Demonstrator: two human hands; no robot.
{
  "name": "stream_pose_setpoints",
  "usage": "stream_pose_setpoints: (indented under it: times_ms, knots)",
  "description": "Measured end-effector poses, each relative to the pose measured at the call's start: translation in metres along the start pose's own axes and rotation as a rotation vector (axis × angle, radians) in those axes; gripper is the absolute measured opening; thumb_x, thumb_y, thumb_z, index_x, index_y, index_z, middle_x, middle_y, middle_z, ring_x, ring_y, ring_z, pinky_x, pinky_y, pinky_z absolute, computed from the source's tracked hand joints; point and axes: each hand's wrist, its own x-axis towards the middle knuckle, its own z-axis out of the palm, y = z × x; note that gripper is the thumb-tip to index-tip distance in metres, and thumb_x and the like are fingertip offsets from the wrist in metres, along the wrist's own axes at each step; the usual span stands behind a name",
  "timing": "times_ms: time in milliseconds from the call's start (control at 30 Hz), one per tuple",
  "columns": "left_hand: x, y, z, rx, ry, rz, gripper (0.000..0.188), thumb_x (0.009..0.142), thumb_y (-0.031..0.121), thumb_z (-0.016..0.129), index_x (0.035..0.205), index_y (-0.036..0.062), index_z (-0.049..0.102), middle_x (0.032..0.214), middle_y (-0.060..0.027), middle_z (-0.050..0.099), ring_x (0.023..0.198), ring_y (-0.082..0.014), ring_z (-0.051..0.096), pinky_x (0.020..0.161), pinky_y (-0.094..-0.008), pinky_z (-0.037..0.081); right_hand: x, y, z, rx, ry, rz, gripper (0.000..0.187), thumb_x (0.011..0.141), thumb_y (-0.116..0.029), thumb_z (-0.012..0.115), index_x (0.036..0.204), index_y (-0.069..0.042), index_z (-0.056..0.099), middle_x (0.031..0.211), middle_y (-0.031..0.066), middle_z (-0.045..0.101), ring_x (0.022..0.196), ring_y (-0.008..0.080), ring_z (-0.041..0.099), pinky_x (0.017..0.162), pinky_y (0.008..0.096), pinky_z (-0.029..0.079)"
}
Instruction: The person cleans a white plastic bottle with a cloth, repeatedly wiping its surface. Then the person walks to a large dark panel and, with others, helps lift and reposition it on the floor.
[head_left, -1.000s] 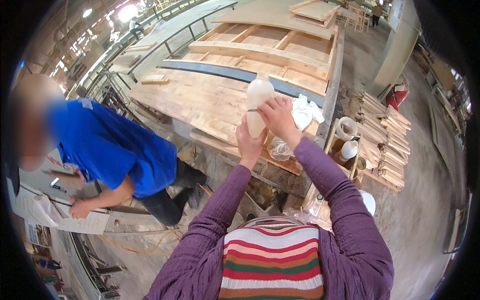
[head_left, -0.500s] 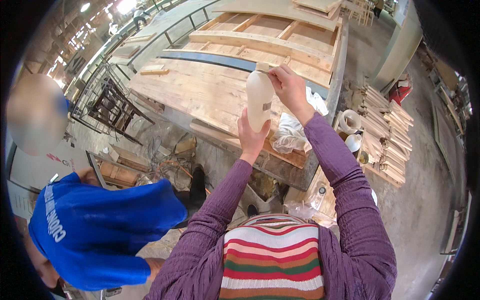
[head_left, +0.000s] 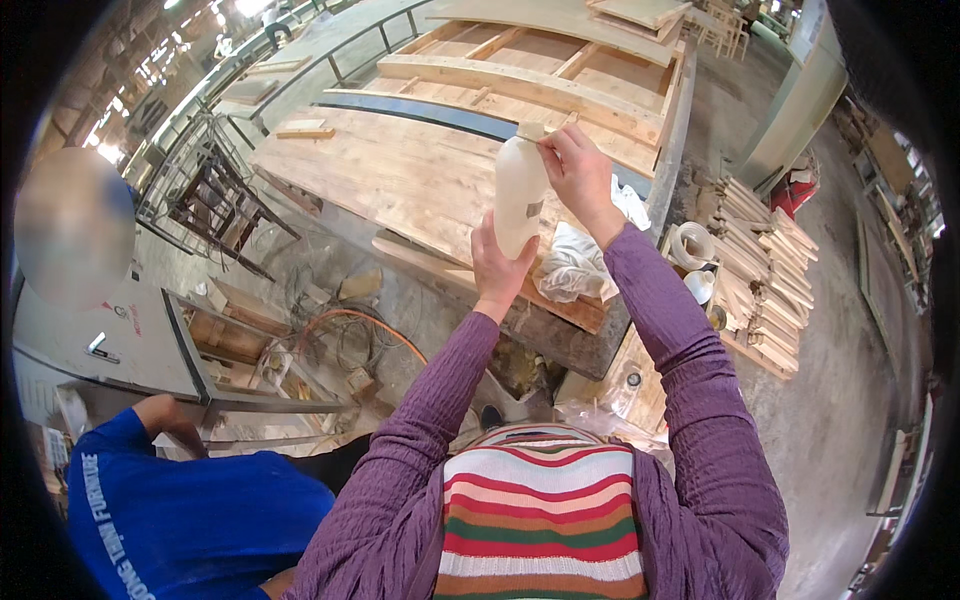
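Observation:
A translucent white plastic bottle (head_left: 516, 185) is held up above the front part of the wooden table. My left hand (head_left: 500, 268) is closed around its lower end. At the bottle's neck my right hand (head_left: 582, 178) is closed in a pinch, with a thin, dark strip-like edge running from the fingertips across the neck. A pale beige piece (head_left: 532, 130) shows at the top of the bottle; whether it is a cap cannot be made out. Just below my right wrist lies a crumpled white cloth (head_left: 577, 262) on the table corner.
Beyond the wooden tabletop (head_left: 380, 165) stands a timber frame (head_left: 530, 80). Stacked wooden pieces (head_left: 770, 260) and a roll of pale tape (head_left: 695, 243) are to the right. A co-worker in a blue shirt (head_left: 200, 510) is close on my left, near a grey cabinet (head_left: 120, 335). Cables (head_left: 350, 325) lie on the floor.
The co-worker in blue has moved lower in the view, uncovering more of the cabinet and the orange cable. My hands keep nearly the same hold on the bottle.

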Motion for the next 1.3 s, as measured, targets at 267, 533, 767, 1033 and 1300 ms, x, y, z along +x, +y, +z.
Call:
stream_pose_setpoints:
  times_ms: [267, 533, 767, 1033, 1300]
  knots:
    - [0.001, -0.004, 0.001, -0.015, 0.084, 0.062, 0.082, 0.079, 0.035, 0.081, 0.141, 0.0033, 0.038, 0.117, -0.0215, 0.053, 0.108, -0.0392, 0.052, 0.089, -0.0496, 0.047, -0.018, -0.011, 0.007, 0.024, 0.024, 0.033, 0.009, 0.083, -0.009, 0.071, 0.086, -0.013, 0.064, 0.082, 0.0075, 0.058, 0.075, 0.0308, 0.063, 0.059, 0.0418, 0.05]
    - [0.001, -0.003, 0.001, 0.001, 0.062, -0.014, 0.082, 0.079, 0.035, 0.08, 0.142, 0.0038, 0.038, 0.117, -0.0206, 0.053, 0.11, -0.0388, 0.052, 0.091, -0.0488, 0.047, -0.019, -0.008, 0.007, -0.08, -0.088, -0.113, 0.005, 0.084, -0.012, 0.07, 0.085, -0.013, 0.066, 0.081, 0.0069, 0.058, 0.074, 0.0293, 0.063, 0.059, 0.0406, 0.051]
    - [0.001, 0.0, -0.003, 0.009, 0.042, -0.013, 0.082, 0.08, 0.036, 0.08, 0.143, 0.0045, 0.038, 0.122, -0.0214, 0.049, 0.11, -0.039, 0.053, 0.092, -0.0472, 0.048, -0.021, -0.017, 0.003, 0.079, -0.042, 0.092, 0.004, 0.086, -0.013, 0.07, 0.088, -0.011, 0.067, 0.082, 0.0081, 0.058, 0.073, 0.0295, 0.063, 0.06, 0.0392, 0.05]
    - [-0.004, 0.001, -0.006, 0.031, 0.031, 0.029, 0.082, 0.08, 0.036, 0.079, 0.143, 0.0052, 0.037, 0.118, -0.0208, 0.052, 0.111, -0.0389, 0.053, 0.092, -0.0468, 0.049, -0.001, -0.009, 0.003, -0.052, -0.053, 0.044, 0.004, 0.087, -0.015, 0.069, 0.089, -0.013, 0.066, 0.086, 0.008, 0.059, 0.072, 0.0306, 0.063, 0.061, 0.0422, 0.05]
    - [0.004, 0.0, -0.01, -0.149, -0.013, -0.123, 0.079, 0.079, 0.034, 0.08, 0.141, 0.0037, 0.041, 0.122, -0.021, 0.053, 0.114, -0.038, 0.052, 0.097, -0.047, 0.045, -0.043, -0.016, -0.001, 0.137, -0.206, -0.049, 0.006, 0.089, -0.007, 0.065, 0.095, -0.01, 0.066, 0.089, 0.009, 0.06, 0.074, 0.0275, 0.063, 0.061, 0.0375, 0.051]
